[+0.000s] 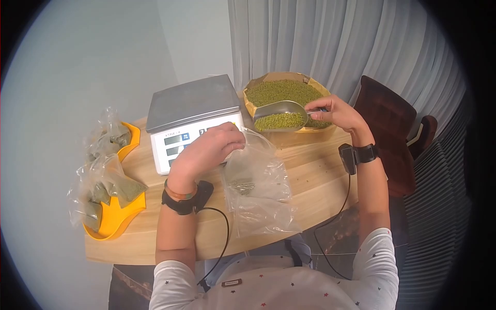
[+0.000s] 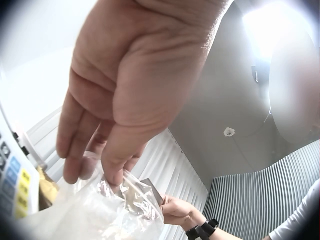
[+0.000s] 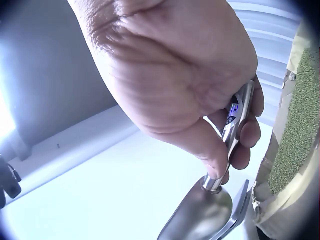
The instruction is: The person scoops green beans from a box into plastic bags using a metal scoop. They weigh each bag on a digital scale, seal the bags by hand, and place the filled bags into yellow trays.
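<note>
My left hand pinches the upper edge of a clear plastic bag, which hangs over the table with a small amount of green beans low inside it. In the left wrist view, thumb and fingers meet on the crinkled plastic. My right hand grips the handle of a metal scoop, fingers wrapped around it in the right wrist view. Green beans lie in the scoop's bowl, which is beyond the bag's top and overlaps the front of the bean box in the head view.
A cardboard box of green beans stands at the back. Left of it is a white scale with a grey plate. Yellow trays with filled plastic bags sit at the table's left edge. A dark chair stands at right.
</note>
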The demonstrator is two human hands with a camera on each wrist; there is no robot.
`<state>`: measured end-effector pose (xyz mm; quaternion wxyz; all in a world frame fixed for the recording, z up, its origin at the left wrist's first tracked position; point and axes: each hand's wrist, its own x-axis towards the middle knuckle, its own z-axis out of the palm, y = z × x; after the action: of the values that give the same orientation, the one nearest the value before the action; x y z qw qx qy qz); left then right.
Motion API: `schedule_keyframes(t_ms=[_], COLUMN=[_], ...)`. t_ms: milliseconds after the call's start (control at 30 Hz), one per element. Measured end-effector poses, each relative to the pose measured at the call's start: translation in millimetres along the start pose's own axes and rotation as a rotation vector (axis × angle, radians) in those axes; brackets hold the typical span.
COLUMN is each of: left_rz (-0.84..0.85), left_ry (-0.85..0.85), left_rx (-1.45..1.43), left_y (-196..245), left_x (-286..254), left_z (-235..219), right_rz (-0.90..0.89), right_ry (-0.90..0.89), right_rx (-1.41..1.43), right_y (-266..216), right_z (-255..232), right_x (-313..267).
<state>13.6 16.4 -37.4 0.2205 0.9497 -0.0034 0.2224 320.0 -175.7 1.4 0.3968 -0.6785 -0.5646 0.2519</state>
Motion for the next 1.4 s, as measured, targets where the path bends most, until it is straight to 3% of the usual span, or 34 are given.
schedule_keyframes(t_ms=[133,333,400,433,500,633,700,800,1033,1167,1267,1333,1400], left_rz=[0.010,0.029,0.013,-0.002,0.010,0.043,0.010,-0.014,0.055,0.041,0.012,-0.058,-0.064], left_ry=[-0.011,-0.007,-0.021,-0.033,-0.039,-0.024,-0.038,-0.043,0.102,0.178,0.263,0.319,0.347], left_rx=[-0.004,-0.012,-0.019,-0.024,-0.016,-0.007,0.001,0.024,0.104,0.125,0.175,0.251,0.263], left_y=[1.2,0.8,3.2,4.1,2.8,-1.3,-0.1,5.0,12.8,18.4,24.5,27.1,29.4], left_x=[-0.6,-1.7,-1.5,-1.3,-1.1,-1.1,-2.0,-1.4,-3.3,-3.7,-4.2,-4.4,-3.7], left_z=[-1.8,-2.2,-4.3,-5.0,-4.8,-4.1,-6.4,-13.5,-18.6,-21.2,-23.7,-24.9,-26.6], right_rz=[-0.026,-0.205,-0.342,-0.338,-0.508,-0.510,-0.307,-0.165,0.110,0.160,0.166,-0.169,-0.335], right_ry=[-0.031,-0.004,0.062,0.060,0.181,0.186,0.256,0.364,0.311,0.301,0.373,0.486,0.326], right_rx=[-0.135,-0.493,-0.748,-0.746,-0.855,-0.849,-0.690,-0.753,-0.826,-0.763,-0.972,-0.861,-0.634], right_y=[-34.4,-65.8,-73.5,-74.6,-75.4,-80.7,-79.3,-41.1,52.3,77.9,59.3,22.9,-3.9], right_z=[14.9,40.9,49.4,53.1,58.2,43.8,32.7,10.5,-6.9,1.1,11.3,28.7,49.1], right_x=[-6.1,-14.5,-18.8,-20.5,-23.8,-24.3,-25.2,-14.1,9.0,11.2,5.8,-8.5,-20.6])
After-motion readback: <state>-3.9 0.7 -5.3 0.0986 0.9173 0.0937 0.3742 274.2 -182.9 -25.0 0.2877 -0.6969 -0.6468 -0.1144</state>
